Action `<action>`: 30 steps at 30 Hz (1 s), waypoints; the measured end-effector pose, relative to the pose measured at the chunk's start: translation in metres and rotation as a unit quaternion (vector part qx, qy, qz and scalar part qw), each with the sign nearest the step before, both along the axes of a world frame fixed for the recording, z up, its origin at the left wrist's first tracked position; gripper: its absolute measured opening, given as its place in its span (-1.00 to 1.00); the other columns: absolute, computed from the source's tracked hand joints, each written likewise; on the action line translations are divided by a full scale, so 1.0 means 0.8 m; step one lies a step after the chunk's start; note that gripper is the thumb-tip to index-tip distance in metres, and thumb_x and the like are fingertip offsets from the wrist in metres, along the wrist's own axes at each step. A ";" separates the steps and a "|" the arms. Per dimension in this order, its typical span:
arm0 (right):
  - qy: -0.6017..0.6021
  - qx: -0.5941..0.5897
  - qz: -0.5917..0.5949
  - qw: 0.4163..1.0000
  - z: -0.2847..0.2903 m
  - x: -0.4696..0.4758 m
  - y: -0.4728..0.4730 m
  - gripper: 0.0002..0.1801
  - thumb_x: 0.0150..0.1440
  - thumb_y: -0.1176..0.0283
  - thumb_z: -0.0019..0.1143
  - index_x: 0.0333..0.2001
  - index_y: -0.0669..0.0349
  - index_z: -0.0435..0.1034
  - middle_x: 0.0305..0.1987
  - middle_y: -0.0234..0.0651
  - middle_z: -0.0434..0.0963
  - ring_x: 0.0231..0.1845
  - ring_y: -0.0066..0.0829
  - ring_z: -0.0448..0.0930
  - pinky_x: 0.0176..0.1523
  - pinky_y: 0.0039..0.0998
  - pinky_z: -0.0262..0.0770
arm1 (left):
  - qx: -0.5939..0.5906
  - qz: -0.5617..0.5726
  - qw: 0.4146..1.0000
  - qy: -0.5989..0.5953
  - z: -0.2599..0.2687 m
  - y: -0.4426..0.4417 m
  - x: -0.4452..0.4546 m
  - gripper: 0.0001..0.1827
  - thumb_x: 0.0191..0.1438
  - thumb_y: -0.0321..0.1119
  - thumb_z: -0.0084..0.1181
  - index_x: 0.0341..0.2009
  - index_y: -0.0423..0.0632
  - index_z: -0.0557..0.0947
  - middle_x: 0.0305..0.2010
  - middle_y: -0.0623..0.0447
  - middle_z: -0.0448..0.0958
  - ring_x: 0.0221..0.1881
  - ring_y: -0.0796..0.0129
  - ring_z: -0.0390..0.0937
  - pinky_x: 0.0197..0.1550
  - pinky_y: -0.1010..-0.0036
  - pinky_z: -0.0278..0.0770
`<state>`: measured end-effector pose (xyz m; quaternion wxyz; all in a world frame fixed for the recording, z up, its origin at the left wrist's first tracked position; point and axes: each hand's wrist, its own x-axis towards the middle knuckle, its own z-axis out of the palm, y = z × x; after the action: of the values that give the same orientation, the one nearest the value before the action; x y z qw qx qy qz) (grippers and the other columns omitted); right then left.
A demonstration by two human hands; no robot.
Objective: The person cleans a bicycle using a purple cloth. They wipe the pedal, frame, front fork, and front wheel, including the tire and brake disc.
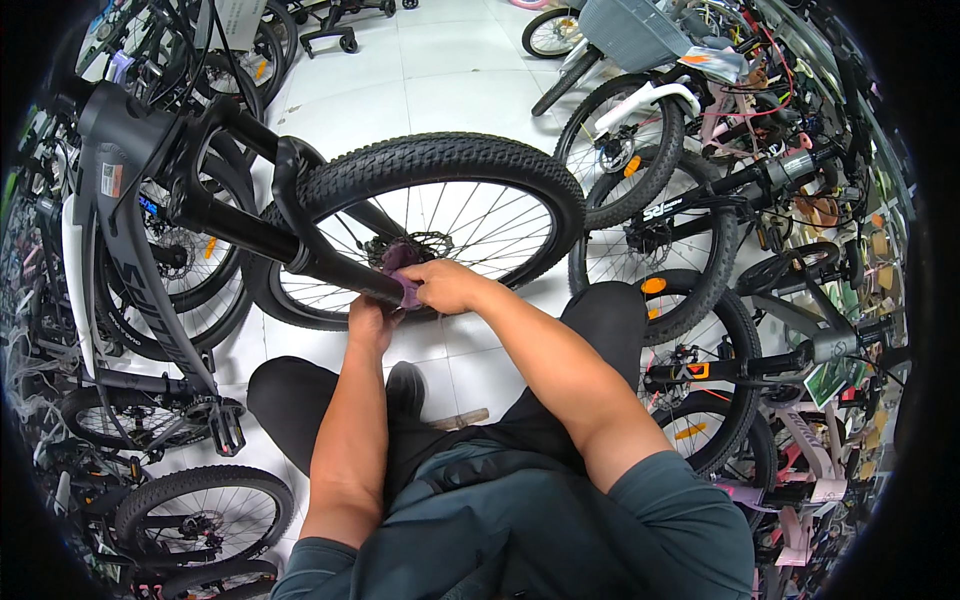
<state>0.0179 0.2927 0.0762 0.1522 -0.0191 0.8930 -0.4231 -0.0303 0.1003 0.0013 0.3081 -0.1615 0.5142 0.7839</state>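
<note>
In front of me a bicycle's front wheel with a knobby black tire lies tilted in a black suspension fork. A purple cloth is wrapped about the near fork leg's lower end, beside the hub and the disc brake rotor. My right hand holds the cloth, its fingers pressing it against the fork end. My left hand grips the same leg from below; its fingertips are hidden behind the leg. The fork joins a dark grey frame on the left.
Bicycles crowd both sides; a knobby wheel stands close on the right. A grey basket is at the upper right. A wheeled chair base stands on the white tile floor. Between my knees lies a stick-like object.
</note>
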 end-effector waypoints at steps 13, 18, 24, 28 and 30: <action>0.076 -0.010 -0.062 0.995 0.015 0.015 0.013 -0.44 0.15 0.34 0.21 0.27 0.07 0.54 0.02 -0.01 0.72 -0.06 -0.02 0.72 0.10 -0.22 0.61 | 0.159 0.146 0.970 0.114 0.021 -0.024 -0.026 -0.81 0.35 -0.44 0.04 -0.13 -0.29 0.65 -0.16 -0.10 0.64 -0.07 0.09 0.63 0.10 0.18 0.61; 0.092 0.018 -0.111 0.989 -0.002 0.027 0.025 -0.66 0.21 0.34 0.28 0.06 0.13 0.64 -0.06 -0.01 0.73 0.03 -0.01 0.72 0.15 -0.15 0.61 | 0.135 0.263 0.941 0.167 0.034 -0.053 0.001 -0.79 0.31 -0.43 -0.07 -0.23 -0.24 0.62 -0.14 -0.11 0.64 -0.07 0.12 0.59 0.17 0.18 0.55; -0.102 0.239 -0.178 0.949 -0.032 0.038 0.041 -0.72 0.20 0.43 0.18 -0.05 0.22 0.68 -0.04 -0.02 0.73 0.06 0.04 0.71 0.14 -0.13 0.65 | 0.044 0.255 0.964 -0.055 0.000 -0.032 0.030 -0.61 0.40 -0.05 -0.07 0.09 -0.06 0.52 0.01 0.00 0.51 0.16 0.08 0.46 0.34 -0.21 0.29; -0.185 0.277 -0.243 0.911 -0.057 0.051 0.061 -0.72 0.18 0.43 0.15 -0.09 0.26 0.68 -0.03 -0.02 0.74 0.08 0.05 0.72 0.14 -0.14 0.66 | 0.080 0.043 0.996 -0.026 -0.020 -0.011 0.019 -0.63 0.36 -0.10 0.10 0.14 0.00 0.58 0.10 0.02 0.58 0.07 0.17 0.51 0.21 -0.01 0.43; -0.184 0.268 -0.251 0.912 -0.071 0.053 0.069 -0.73 0.20 0.44 0.12 -0.12 0.31 0.67 -0.04 0.00 0.74 0.07 0.05 0.72 0.13 -0.14 0.66 | -0.005 0.010 1.000 0.016 -0.025 -0.006 0.012 -0.73 0.40 -0.16 0.03 0.04 0.00 0.63 -0.07 0.08 0.61 -0.13 0.32 0.51 -0.12 0.25 0.46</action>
<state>0.0606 0.3481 0.0193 0.2023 0.3252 0.9044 -0.1881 -0.0206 0.0954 -0.0191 0.2915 -0.1553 0.5215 0.7868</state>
